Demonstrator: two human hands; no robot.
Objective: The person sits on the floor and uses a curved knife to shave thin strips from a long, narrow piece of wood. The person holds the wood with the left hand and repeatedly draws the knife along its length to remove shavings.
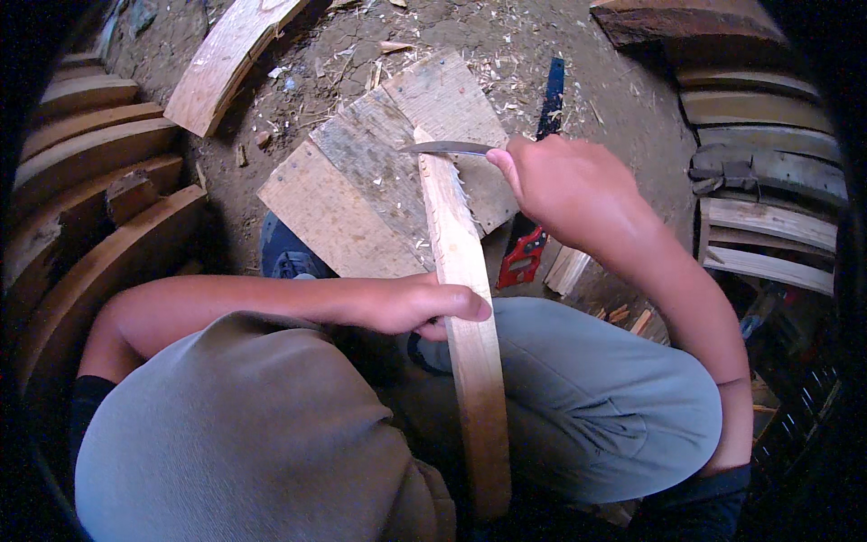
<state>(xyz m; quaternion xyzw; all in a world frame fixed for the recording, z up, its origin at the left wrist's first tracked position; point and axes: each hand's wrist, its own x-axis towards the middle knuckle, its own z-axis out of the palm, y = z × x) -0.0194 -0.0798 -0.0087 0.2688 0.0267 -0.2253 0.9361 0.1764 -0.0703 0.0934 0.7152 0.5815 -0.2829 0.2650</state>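
Note:
A long pale piece of wood [465, 244] runs from between my knees up onto a low board of planks. Its upper end is notched and splintered along the right edge. My left hand [433, 304] is wrapped round its middle, thumb across the top. My right hand [564, 185] grips a large knife, its handle hidden in my fist. The curved blade [447, 147] lies across the wood near its far tip, pointing left. Whether the edge is cutting in, I cannot tell.
Under the wood's far end is the plank board [361, 194] on a dirt floor strewn with shavings. A handsaw with a red handle [524, 259] lies right of it. Curved timbers are stacked at left [99, 172] and right [768, 108]. Another curved timber [226, 63] lies at the far left.

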